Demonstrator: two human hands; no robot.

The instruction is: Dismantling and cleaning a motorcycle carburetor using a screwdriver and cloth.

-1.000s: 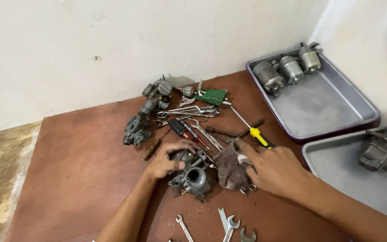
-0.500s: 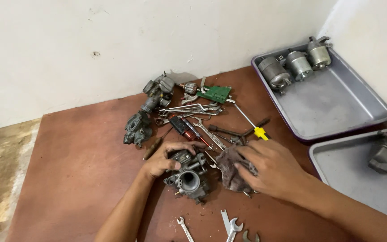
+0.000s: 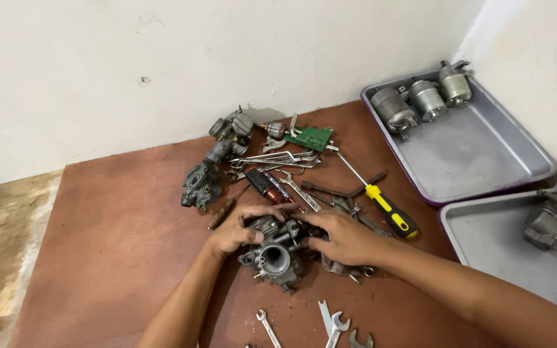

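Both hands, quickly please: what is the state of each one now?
Left hand: closed on the carburetor.
Right hand: closed on the same carburetor, over a dirty rag.

We list a reddish-brown board (image 3: 111,225) bearing: a grey carburetor (image 3: 273,256), a second carburetor body (image 3: 201,185), a yellow-handled screwdriver (image 3: 388,209), loose wrenches (image 3: 333,322), a green part (image 3: 309,137), and two grey metal trays (image 3: 478,151).
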